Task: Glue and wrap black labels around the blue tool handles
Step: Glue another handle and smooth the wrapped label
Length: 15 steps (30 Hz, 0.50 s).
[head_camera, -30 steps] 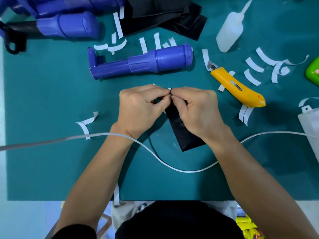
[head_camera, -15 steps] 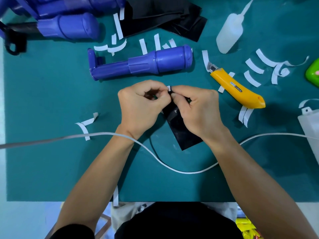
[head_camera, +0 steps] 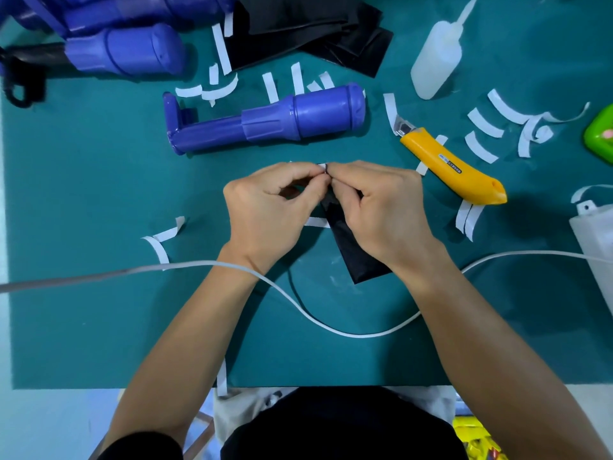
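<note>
A black label (head_camera: 356, 257) lies slanted on the green mat (head_camera: 99, 310), its far end lifted between my hands. My left hand (head_camera: 268, 214) pinches a small white backing tab at the label's top edge. My right hand (head_camera: 374, 210) pinches the black label right beside it, fingertips of both hands touching. A white strip (head_camera: 316, 222) shows under my left hand. One blue tool handle (head_camera: 265, 119) lies on its side just beyond my hands. More blue handles (head_camera: 126, 51) are piled at the far left.
A stack of black labels (head_camera: 318, 31) lies at the back. A glue bottle (head_camera: 436, 58) and a yellow utility knife (head_camera: 454, 167) sit right of the handle. White backing strips (head_camera: 481, 121) are scattered around. A white cable (head_camera: 331, 327) crosses my forearms. A white container (head_camera: 597, 240) stands at the right edge.
My fingertips have shifted slightly at the label's top edge, and a white strip now shows beneath my left hand. The label has barely moved.
</note>
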Each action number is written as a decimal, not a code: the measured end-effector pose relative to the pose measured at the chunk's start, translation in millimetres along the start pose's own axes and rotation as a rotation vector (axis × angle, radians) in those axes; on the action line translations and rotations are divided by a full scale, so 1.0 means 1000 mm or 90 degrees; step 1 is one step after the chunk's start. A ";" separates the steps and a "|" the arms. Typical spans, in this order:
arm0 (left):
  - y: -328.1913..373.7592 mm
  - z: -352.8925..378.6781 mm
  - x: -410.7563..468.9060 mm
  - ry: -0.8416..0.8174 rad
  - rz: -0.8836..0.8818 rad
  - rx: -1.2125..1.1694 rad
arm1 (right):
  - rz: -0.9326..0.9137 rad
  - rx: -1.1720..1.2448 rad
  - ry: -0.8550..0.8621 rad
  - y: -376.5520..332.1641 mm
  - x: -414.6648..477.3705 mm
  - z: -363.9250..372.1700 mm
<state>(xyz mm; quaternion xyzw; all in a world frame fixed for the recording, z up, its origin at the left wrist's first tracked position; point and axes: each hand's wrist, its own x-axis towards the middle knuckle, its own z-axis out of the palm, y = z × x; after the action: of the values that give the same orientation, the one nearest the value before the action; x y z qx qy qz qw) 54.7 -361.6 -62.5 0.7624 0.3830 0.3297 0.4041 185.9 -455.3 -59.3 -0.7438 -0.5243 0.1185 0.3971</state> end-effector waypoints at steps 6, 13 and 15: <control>-0.010 0.001 -0.001 0.047 0.183 0.094 | 0.015 0.041 -0.017 0.001 0.000 0.000; -0.009 0.003 -0.001 0.045 0.072 0.065 | 0.023 0.046 -0.022 -0.001 -0.001 0.002; -0.005 0.004 -0.001 0.028 0.001 0.030 | 0.025 0.051 -0.019 -0.002 -0.001 0.002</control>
<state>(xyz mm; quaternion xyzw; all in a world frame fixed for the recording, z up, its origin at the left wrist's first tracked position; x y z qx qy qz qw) 55.9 -361.9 -69.0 0.7645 0.3988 0.3378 0.3774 183.1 -455.2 -59.8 -0.7356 -0.5105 0.1584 0.4162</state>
